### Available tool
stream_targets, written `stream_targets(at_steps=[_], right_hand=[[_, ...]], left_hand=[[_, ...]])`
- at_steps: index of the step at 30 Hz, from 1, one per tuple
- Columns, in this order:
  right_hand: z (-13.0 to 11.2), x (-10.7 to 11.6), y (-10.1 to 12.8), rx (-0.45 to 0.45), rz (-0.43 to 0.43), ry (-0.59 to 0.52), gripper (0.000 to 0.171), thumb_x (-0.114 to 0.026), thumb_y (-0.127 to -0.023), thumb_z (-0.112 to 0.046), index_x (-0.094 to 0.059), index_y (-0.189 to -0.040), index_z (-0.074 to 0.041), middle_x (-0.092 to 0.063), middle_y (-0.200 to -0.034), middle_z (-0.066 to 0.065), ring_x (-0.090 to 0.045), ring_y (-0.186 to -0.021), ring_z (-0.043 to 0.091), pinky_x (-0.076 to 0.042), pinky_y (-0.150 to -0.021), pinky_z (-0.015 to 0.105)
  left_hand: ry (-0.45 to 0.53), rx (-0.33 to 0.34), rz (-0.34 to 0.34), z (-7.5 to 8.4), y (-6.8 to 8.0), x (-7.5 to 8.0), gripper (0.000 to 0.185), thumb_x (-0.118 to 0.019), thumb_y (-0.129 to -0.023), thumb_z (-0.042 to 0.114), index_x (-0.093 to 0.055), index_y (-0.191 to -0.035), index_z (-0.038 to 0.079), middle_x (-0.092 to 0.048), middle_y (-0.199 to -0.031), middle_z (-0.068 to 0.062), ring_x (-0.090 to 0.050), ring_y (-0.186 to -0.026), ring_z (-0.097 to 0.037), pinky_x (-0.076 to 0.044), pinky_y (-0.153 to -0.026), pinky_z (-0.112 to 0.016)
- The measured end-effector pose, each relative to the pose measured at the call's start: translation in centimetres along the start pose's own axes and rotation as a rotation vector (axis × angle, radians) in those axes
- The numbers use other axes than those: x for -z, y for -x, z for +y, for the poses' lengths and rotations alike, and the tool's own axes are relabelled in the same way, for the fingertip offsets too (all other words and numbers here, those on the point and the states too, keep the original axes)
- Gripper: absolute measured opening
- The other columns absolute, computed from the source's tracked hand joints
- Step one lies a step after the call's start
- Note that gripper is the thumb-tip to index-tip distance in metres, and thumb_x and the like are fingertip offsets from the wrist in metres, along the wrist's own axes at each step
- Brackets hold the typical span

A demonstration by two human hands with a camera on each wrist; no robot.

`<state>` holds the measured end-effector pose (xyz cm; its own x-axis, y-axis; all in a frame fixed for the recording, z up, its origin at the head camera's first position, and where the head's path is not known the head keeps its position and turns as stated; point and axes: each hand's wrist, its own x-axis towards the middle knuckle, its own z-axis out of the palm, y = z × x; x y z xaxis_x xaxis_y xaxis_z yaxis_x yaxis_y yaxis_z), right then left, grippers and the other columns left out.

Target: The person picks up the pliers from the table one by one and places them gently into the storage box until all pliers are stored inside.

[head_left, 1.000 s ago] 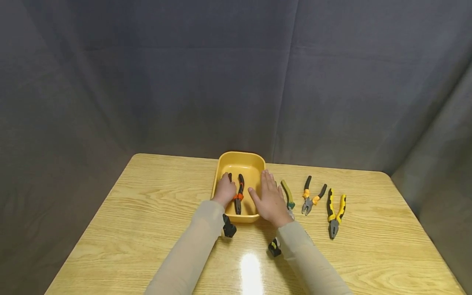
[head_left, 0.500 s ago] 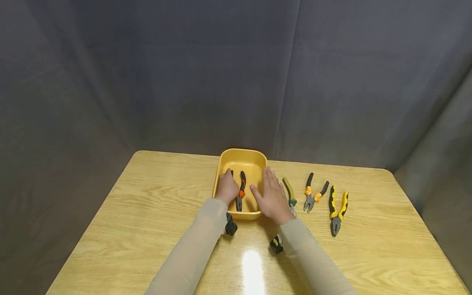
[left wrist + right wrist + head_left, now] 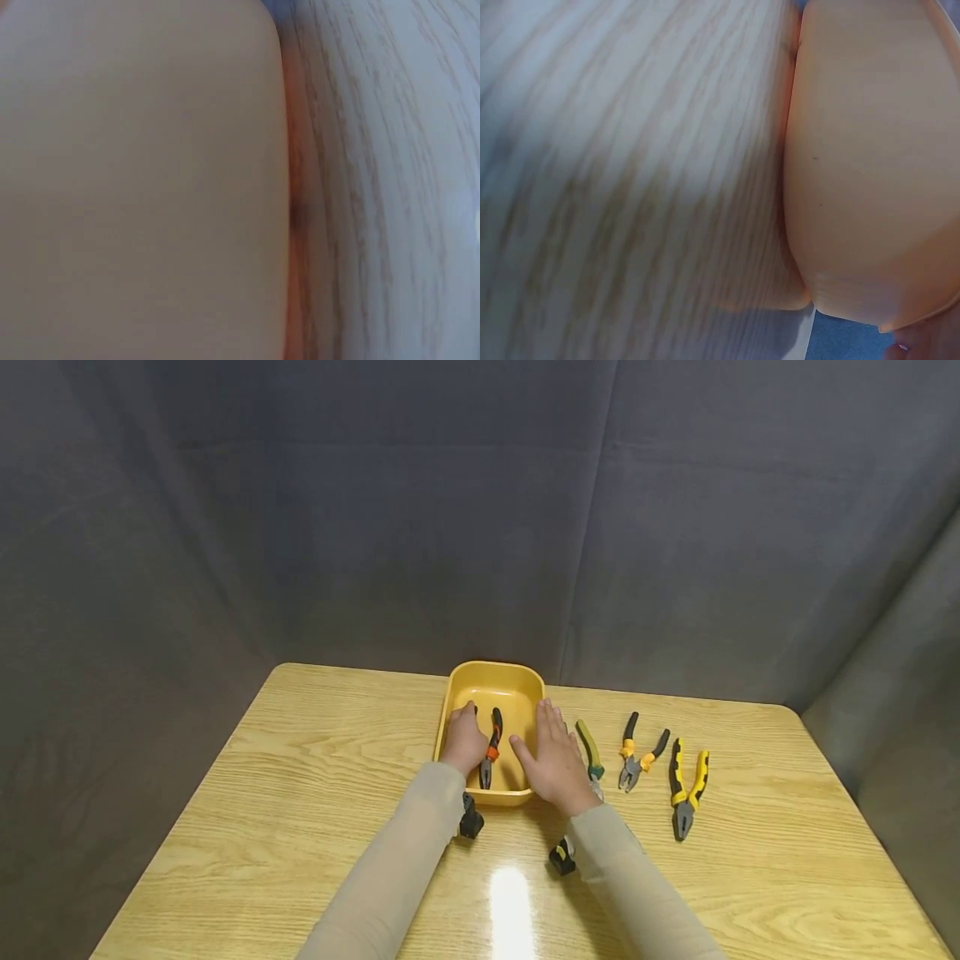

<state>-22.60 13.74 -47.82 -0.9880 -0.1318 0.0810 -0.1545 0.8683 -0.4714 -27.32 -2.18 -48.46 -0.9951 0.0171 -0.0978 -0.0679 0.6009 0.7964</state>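
A yellow plastic tray (image 3: 504, 798) stands on the table in the head view. Inside lies a pair of pliers (image 3: 496, 733) with black and orange handles, the metal nose towards me. My left hand (image 3: 465, 742) reaches into the tray's left side and grips one handle; its fingertips are mostly hidden. My right hand (image 3: 557, 764) rests at the tray's right wall, fingers straight along the rim and thumb spread over the inside. The tray's outer wall (image 3: 142, 187) fills much of the left wrist view. In the right wrist view the wall (image 3: 870, 165) appears at right.
Right of the tray lie green-handled pliers (image 3: 590, 750), partly hidden by my right hand, then black-and-orange pliers (image 3: 630, 770) and yellow-and-black pliers (image 3: 684, 810). The wooden table (image 3: 337, 743) ends at a grey curtain (image 3: 420, 552) behind the tray.
The head view has shifted slightly. Both hands, the tray and the pliers keep nearly the same places relative to one another.
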Motion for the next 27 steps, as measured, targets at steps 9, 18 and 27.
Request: stream_targets(at_steps=[9,18,27], right_hand=[[0.12,-0.08,-0.02,-0.003,0.004,-0.013,0.082,-0.04,-0.107,-0.051,-0.007,-0.162,-0.001,-0.006,-0.169,0.016,-0.006,-0.155,0.035,-0.012,-0.121,0.061],[0.07,-0.17,0.11,-0.003,0.002,-0.017,0.082,-0.04,-0.107,-0.05,-0.006,-0.162,-0.001,-0.008,-0.169,0.017,-0.006,-0.155,0.034,-0.012,-0.121,0.06],[0.12,-0.2,0.04,-0.016,0.003,0.013,0.085,-0.034,-0.105,-0.059,-0.006,-0.163,-0.002,-0.007,-0.17,0.014,-0.008,-0.156,0.033,-0.009,-0.121,0.06]], left_hand=[[0.046,0.0,-0.039,0.42,0.45,0.2,0.068,-0.051,-0.093,-0.016,-0.032,-0.157,-0.002,-0.033,-0.157,-0.027,-0.049,-0.131,-0.037,-0.049,-0.085,-0.039],[0.05,0.0,-0.032,0.01,0.39,0.02,0.064,-0.05,-0.093,-0.013,-0.035,-0.155,-0.003,-0.032,-0.157,-0.027,-0.047,-0.134,-0.038,-0.048,-0.092,-0.042],[0.081,-0.038,-0.008,0.08,0.44,0.16,0.057,-0.045,-0.096,-0.008,-0.041,-0.152,-0.002,-0.035,-0.155,-0.026,-0.047,-0.133,-0.038,-0.045,-0.101,-0.046]])
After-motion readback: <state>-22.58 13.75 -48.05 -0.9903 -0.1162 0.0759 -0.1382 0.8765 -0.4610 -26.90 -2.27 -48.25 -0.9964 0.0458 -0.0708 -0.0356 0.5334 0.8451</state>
